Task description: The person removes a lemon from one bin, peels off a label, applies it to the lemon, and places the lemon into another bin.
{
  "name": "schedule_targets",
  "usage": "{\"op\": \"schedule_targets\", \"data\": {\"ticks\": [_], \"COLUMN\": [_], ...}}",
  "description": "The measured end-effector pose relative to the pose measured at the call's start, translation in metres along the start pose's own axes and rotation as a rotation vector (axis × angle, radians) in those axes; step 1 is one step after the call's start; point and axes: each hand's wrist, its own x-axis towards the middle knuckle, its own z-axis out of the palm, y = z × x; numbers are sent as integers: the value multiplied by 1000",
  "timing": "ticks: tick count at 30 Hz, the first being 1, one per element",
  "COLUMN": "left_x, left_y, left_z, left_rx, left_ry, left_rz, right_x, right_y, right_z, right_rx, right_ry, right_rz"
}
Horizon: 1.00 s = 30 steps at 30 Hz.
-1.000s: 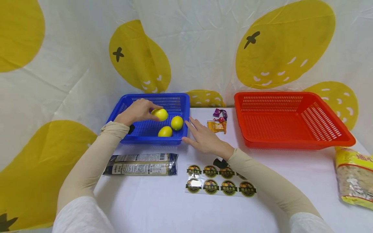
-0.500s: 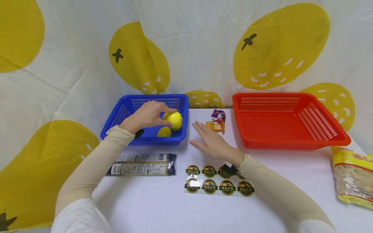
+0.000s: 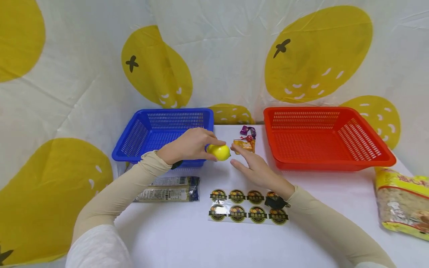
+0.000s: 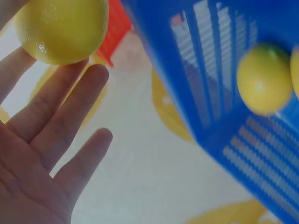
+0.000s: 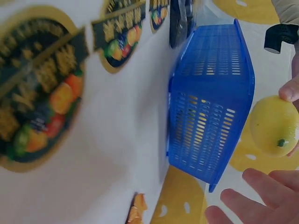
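My left hand (image 3: 192,144) pinches a yellow lemon (image 3: 219,152) between thumb and fingers, just past the right rim of the blue basket (image 3: 130,121). In the left wrist view the held lemon (image 4: 63,28) sits at the fingertips, and another lemon (image 4: 264,79) lies inside the basket. The head view hides the basket's lemons behind the left hand and wrist. My right hand (image 3: 256,168) has its fingers extended toward the held lemon, a small gap away. The right wrist view shows the lemon (image 5: 274,126) above the right hand's fingers (image 5: 254,200).
A red basket (image 3: 305,145) stands at the right. Wrapped candies (image 3: 246,143) lie between the baskets. A sheet of round stickers (image 3: 248,206) is in front, a dark flat package (image 3: 171,190) to its left. A yellow-topped food bag (image 3: 402,201) lies far right.
My left hand has lifted the lemon out of the blue basket and carried it right, toward me. My right hand has drawn back from the basket rim to the right.
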Motion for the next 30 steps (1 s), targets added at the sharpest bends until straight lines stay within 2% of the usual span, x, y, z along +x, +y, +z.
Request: {"op": "schedule_targets", "data": {"ticks": [6,12,22,30], "left_x": [9,15,20,15], "left_y": [18,37,58,70], "left_z": [13,24,56,85], "left_rx": [-1,-17,-85,-162], "left_ry": [-31,-29,-3,78], "left_rz": [28,4,-64,-163], "right_x": [-9,-18,-28,-34], "right_y": [10,20,35,44], "right_z": [-1,-1,1,1], "right_rx": [117,194,188,152], "right_ry": [14,15,9,-50], "right_rz": [-34,4,32,38]}}
